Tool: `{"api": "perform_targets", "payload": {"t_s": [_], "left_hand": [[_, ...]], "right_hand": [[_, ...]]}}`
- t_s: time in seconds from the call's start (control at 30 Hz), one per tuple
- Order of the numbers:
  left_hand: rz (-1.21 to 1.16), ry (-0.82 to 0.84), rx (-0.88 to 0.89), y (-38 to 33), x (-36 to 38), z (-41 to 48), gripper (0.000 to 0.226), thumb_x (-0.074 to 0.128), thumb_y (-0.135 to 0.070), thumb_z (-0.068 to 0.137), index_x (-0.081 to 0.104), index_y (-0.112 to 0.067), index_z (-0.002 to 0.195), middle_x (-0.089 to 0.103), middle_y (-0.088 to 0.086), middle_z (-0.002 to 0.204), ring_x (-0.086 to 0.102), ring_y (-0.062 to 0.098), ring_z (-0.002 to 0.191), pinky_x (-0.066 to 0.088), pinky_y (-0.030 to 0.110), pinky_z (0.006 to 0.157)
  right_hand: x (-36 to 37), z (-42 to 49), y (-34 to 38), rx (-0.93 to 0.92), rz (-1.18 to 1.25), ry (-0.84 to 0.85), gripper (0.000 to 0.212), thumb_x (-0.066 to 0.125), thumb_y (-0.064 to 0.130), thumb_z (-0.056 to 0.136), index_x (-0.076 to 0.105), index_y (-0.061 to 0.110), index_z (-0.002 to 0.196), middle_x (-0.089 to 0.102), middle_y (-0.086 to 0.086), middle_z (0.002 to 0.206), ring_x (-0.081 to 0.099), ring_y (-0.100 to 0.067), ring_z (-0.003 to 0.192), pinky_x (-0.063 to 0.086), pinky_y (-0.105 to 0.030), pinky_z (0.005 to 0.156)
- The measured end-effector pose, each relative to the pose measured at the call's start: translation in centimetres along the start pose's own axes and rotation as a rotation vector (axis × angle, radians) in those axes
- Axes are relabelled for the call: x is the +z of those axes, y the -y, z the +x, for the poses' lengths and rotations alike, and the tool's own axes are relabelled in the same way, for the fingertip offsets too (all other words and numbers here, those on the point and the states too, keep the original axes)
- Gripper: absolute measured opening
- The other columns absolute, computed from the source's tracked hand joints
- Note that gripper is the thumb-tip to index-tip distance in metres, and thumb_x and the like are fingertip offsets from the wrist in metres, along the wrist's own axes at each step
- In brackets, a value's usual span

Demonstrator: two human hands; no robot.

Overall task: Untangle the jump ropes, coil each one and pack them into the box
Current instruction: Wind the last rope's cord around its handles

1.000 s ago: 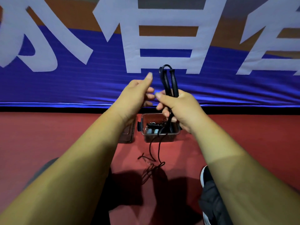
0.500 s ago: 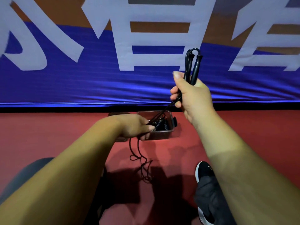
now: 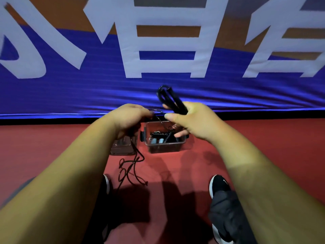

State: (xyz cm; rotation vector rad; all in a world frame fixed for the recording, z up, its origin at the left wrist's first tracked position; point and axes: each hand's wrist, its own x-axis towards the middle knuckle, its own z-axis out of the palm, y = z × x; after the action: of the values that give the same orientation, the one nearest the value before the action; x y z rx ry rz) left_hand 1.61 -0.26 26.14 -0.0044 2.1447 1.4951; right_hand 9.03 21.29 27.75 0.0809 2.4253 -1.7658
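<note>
Fingers (image 3: 173,117) of right hand (image 3: 193,120) noted curled round two black handles (image 3: 171,101), index finger stretched leftward; handles held together, tips up and tilted left, above the box (image 3: 165,147). Judged: ends bundled in one fist so they act as a fixed anchor for coiling.

Left hand (image 3: 130,118) seen from the back, fingers curled under, cord (image 3: 134,155) gripped; fingertips mostly hidden. A thin span of cord is drawn between the two hands. Below the left hand the cord hangs to the floor (image 3: 175,166) and ends in a loose kinked heap between the feet. Judged: left hand is placed to feed slack up toward the anchor; heap not yet coiled, so this rope is only partly done.

Box: clear, open, set on the floor near the banner (image 3: 88,95). Contents recorded: black spring-like coiled rope (image 3: 162,134), pale blue handles (image 3: 157,141) at the front left. Number of ropes inside cannot be told. Room remains on top.

Lid (image 3: 123,147) lies just left of the box, partly hidden by the left hand
</note>
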Motion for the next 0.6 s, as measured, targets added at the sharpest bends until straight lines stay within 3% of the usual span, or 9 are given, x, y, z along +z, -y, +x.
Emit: {"api": "perform_targets", "payload": {"t_s": [0.1,0.2,0.37,0.47,0.53,0.6], "left_hand": [[-0.016,-0.09,-0.089,-0.3,0.1,0.0,0.012,0.064,-0.019,0.078,0.068,-0.013,0.087,0.05,0.007,0.061,0.041,0.02,0.046,0.035,0.028,0.052],[0.008,-0.189,-0.12,-0.2,0.1,0.2,0.021,0.059,-0.008,0.079,0.077,-0.008,0.089,0.055,0.005,0.057,0.043,0.019,0.042,0.037,0.023,0.047],[-0.056,-0.209,0.036,-0.6,0.3,0.1,0.019,0.063,-0.004,0.088,0.074,-0.016,0.08,0.062,0.0,0.062,0.051,0.013,0.047,0.037,0.016,0.043],[-0.074,-0.109,0.131,-0.7,-0.1,0.1,0.021,0.066,-0.001,0.085,0.08,-0.017,0.087,0.069,0.007,0.079,0.059,0.026,0.076,0.052,0.032,0.067],[-0.029,0.013,0.19,-0.9,0.0,-0.3,0.023,0.07,-0.001,0.085,0.081,-0.018,0.095,0.069,0.009,0.084,0.056,0.029,0.081,0.049,0.042,0.077],[0.033,0.108,0.271,-1.5,0.6,-0.9,0.025,0.072,0.001,0.086,0.081,-0.019,0.098,0.06,0.008,0.081,0.051,0.025,0.079,0.045,0.04,0.078]], "right_hand": [[0.7,-0.4,-0.2,0.052,-0.052,0.136,0.013,0.079,0.022,0.097,0.074,0.025,0.108,0.076,-0.011,0.1,0.077,-0.014,0.087,0.067,-0.036,0.074],[1.1,-0.8,0.3,0.113,0.025,0.205,0.018,0.076,0.015,0.099,0.071,0.013,0.116,0.076,-0.024,0.112,0.079,-0.032,0.102,0.067,-0.043,0.085],[1.5,-0.7,-0.2,0.188,-0.028,0.403,0.032,0.076,0.011,0.099,0.062,0.001,0.126,0.075,-0.022,0.114,0.079,-0.03,0.104,0.064,-0.043,0.093],[2.7,-0.5,-1.8,0.267,-0.167,0.554,0.037,0.075,0.008,0.098,0.058,-0.01,0.126,0.071,-0.023,0.108,0.076,-0.029,0.102,0.064,-0.042,0.093],[3.4,-0.4,-2.9,0.355,-0.225,0.619,0.039,0.073,0.004,0.098,0.056,-0.009,0.13,0.074,-0.023,0.119,0.076,-0.028,0.102,0.065,-0.041,0.091],[3.9,-0.3,-3.5,0.433,-0.267,0.643,0.044,0.071,0.0,0.098,0.05,-0.005,0.136,0.072,-0.029,0.124,0.078,-0.032,0.103,0.066,-0.041,0.086]]}}
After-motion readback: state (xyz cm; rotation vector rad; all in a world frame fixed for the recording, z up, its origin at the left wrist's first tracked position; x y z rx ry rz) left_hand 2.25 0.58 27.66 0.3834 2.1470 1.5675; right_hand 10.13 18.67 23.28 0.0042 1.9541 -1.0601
